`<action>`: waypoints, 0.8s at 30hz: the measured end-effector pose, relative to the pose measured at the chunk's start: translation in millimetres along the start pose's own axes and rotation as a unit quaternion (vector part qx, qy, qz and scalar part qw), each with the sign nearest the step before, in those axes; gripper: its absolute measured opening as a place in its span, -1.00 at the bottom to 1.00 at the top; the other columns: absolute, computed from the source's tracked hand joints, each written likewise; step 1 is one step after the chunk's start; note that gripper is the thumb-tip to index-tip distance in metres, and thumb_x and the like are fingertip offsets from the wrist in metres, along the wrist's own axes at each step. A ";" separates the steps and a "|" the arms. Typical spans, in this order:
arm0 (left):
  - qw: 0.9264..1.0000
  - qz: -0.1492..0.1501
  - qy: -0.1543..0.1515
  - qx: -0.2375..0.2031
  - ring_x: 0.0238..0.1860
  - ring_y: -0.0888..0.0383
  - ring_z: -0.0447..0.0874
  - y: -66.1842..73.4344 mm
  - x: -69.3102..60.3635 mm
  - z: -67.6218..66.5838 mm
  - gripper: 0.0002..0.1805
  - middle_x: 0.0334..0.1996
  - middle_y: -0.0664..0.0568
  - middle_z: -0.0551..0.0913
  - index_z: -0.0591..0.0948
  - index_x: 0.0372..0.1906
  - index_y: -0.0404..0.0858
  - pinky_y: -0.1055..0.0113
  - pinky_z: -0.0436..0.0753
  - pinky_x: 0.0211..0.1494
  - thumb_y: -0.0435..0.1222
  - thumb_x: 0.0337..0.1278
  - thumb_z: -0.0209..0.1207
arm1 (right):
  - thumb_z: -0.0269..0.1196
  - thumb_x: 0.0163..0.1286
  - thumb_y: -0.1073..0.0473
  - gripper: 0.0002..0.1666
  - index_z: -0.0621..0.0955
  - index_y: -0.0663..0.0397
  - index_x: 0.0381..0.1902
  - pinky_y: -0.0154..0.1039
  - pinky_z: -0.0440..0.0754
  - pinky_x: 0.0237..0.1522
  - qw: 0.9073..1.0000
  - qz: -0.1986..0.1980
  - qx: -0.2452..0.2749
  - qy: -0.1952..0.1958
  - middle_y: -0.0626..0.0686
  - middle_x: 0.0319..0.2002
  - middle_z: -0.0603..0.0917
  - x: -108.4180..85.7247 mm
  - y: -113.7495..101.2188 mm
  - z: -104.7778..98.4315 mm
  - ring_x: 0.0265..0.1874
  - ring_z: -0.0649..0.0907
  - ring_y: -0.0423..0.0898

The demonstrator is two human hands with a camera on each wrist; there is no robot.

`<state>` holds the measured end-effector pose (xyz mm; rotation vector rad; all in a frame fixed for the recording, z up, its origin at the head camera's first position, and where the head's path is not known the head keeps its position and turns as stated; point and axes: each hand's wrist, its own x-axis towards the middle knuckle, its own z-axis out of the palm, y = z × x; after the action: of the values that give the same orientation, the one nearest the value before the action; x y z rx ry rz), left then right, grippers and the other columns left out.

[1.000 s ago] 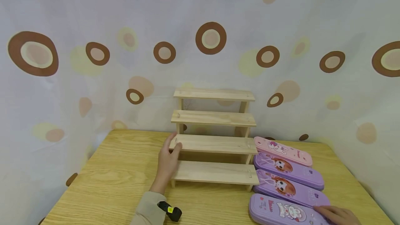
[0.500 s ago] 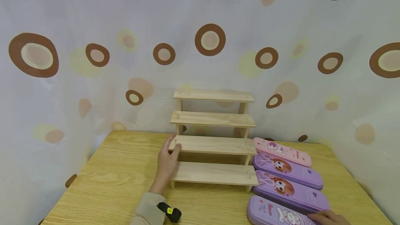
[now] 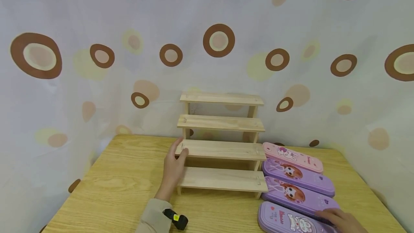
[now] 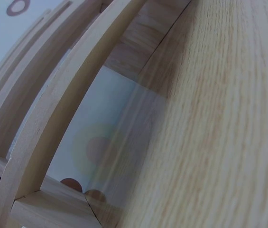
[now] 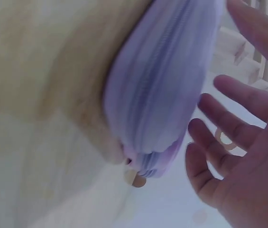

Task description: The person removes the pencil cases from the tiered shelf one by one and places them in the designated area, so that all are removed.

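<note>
A four-step wooden display rack stands against the back of the table in the head view. My left hand grips the left end of its second step from the bottom, thumb on the board's front. In the left wrist view, the rack's boards show close up, with only a bit of the hand at the edge. My right hand is over the right part of the nearest purple bunny pencil case. In the right wrist view, its fingers are spread and relaxed beside a zipped purple case.
Behind the nearest case lie two purple pencil cases with a girl print, one in front of the other. A pink bunny case is farthest back. All lie right of the rack on the wooden table, before a patterned cloth backdrop.
My right hand has shifted a little left over the nearest case, whose right part appears slightly nearer the person. The left hand and the rack have stayed put.
</note>
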<state>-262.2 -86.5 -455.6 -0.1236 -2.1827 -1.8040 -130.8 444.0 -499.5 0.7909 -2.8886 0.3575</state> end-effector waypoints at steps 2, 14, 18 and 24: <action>1.000 -0.001 -0.002 -0.002 0.48 0.00 0.09 -0.9 -0.1 0.5 -0.48 0.45 0.12 0.26 0.35 0.44 0.10 -0.16 0.16 0.45 -0.08 0.44 0.06 | 0.50 -0.01 0.07 -0.26 0.57 -0.40 0.19 -0.36 0.56 -0.40 0.999 -0.020 0.029 0.029 -0.14 -0.08 0.58 1.9 11.7 6.8 -0.22 0.52 -0.35; 1.000 -0.013 0.000 -0.013 0.47 0.00 0.10 -0.9 5.5 -2.6 -0.47 0.45 0.11 0.27 0.37 0.43 0.09 -0.14 0.21 0.44 -0.07 0.41 0.07 | 0.51 0.11 0.00 -0.49 0.67 -0.14 0.05 -0.32 0.60 -0.25 0.992 0.051 0.048 0.101 -0.23 -0.09 0.58 47.5 -106.0 -52.9 -0.18 0.53 -0.28; 1.000 -0.012 0.007 -0.007 0.23 -0.07 0.41 1.9 3.4 -6.4 -0.45 0.44 0.10 0.30 0.36 0.45 0.03 -0.08 0.45 0.25 -0.11 0.41 0.08 | 0.47 0.18 0.06 -0.51 0.66 -0.17 0.09 -0.25 0.64 -0.22 0.989 0.035 0.058 0.128 -0.23 -0.08 0.58 61.7 -121.4 -53.2 -0.14 0.58 -0.24; 0.999 -0.012 0.010 0.032 0.18 -0.09 0.46 6.8 -1.9 -12.5 -0.42 0.44 0.03 0.30 0.33 0.47 -0.02 -0.02 0.54 0.18 -0.14 0.40 0.08 | 0.39 0.29 0.10 -0.50 0.59 -0.33 0.18 -0.22 0.63 -0.02 0.984 0.029 0.100 0.141 -0.10 0.09 0.55 85.7 -147.2 -56.6 0.05 0.55 -0.15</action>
<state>-256.5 -97.0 -447.7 -0.0650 -2.2350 -1.7387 -124.9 294.1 -400.8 0.6258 -2.6406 0.7144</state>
